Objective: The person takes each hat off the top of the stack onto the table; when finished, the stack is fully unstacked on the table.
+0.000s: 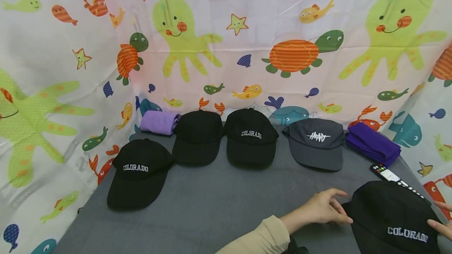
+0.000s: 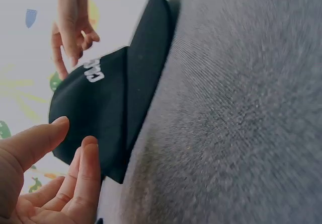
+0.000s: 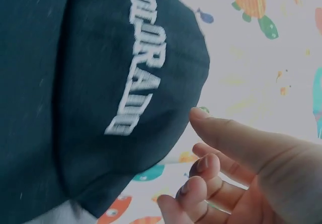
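Note:
A black baseball cap [image 1: 392, 211] with white COLORADO lettering sits at the near right of the grey surface, its brim toward the viewer. At its left side is my left hand [image 1: 326, 207], thumb and fingers spread apart, the thumb tip close to the cloth. In the left wrist view that hand [image 2: 55, 178] has fingertips right beside the cap [image 2: 95, 113]; contact is unclear. My right hand [image 1: 441, 226], partly cut off by the frame edge, is at the cap's other side. The right wrist view has this hand [image 3: 241, 173] loosely bent, its thumb by the crown [image 3: 171, 83].
Along the back stand a black COLORADO cap [image 1: 251, 138], a plain black cap [image 1: 198, 138] and a grey HEART cap [image 1: 316, 144]. Another COLORADO cap [image 1: 139, 173] is at left. Folded lilac cloth [image 1: 159, 122], purple cloth [image 1: 373, 143] and a remote [image 1: 390, 175] lie around.

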`<state>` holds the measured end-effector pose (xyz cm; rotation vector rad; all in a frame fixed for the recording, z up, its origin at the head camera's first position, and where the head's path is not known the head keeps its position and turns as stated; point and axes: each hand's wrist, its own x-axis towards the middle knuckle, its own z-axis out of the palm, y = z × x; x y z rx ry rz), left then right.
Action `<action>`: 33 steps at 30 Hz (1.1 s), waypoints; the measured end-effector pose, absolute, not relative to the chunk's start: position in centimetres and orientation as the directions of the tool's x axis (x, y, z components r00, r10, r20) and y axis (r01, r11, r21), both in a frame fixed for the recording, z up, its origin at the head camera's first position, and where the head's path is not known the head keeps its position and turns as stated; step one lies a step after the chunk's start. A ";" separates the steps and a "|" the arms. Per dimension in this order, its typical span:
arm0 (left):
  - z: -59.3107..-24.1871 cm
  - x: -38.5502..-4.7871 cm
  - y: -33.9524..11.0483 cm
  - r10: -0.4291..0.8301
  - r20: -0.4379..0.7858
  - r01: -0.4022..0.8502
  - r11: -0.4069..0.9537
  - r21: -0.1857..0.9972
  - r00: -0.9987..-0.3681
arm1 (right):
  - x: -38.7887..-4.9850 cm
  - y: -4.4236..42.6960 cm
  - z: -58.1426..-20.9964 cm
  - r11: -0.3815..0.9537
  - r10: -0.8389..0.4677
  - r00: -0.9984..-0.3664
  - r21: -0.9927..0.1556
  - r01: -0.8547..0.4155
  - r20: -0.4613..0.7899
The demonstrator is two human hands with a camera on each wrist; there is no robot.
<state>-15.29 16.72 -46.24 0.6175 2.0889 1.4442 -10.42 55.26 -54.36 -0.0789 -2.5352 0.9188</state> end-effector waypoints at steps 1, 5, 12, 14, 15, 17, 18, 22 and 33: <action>-46.2 -15.4 16.4 0.635 -0.153 0.064 0.304 0.950 -0.757 | -10.3 54.7 -53.7 0.771 0.199 -0.902 -0.630 -0.097 0.382; -45.8 -15.7 15.2 0.653 -0.129 0.054 0.253 0.966 -0.747 | -9.7 50.6 -50.2 0.738 0.193 -0.891 -0.659 -0.145 0.412; -44.8 -16.2 12.7 0.663 -0.054 0.146 0.243 0.959 -0.747 | -8.9 42.5 -43.6 0.720 0.145 -0.877 -0.656 -0.225 0.459; -44.8 -16.3 12.1 0.658 -0.028 0.175 0.240 0.955 -0.753 | -9.0 41.2 -42.9 0.732 0.131 -0.875 -0.640 -0.231 0.466; -44.8 -16.4 11.8 0.654 -0.018 0.185 0.240 0.953 -0.756 | -9.1 40.8 -42.9 0.751 0.132 -0.879 -0.625 -0.212 0.457; -44.9 -16.7 11.1 0.647 -0.003 0.197 0.237 0.951 -0.763 | -9.4 40.0 -42.8 0.792 0.133 -0.888 -0.586 -0.172 0.441; -45.0 -16.8 10.8 0.643 0.002 0.199 0.233 0.952 -0.766 | -9.5 39.7 -42.8 0.815 0.137 -0.894 -0.561 -0.144 0.428; -45.0 -17.4 9.5 0.627 0.019 0.201 0.221 0.954 -0.778 | -10.1 38.4 -42.3 0.881 0.121 -0.919 -0.467 -0.075 0.376; -44.8 -19.1 5.9 0.569 0.081 0.223 0.184 0.957 -0.819 | -11.9 34.9 -41.1 0.861 -0.014 -0.932 -0.469 -0.196 0.362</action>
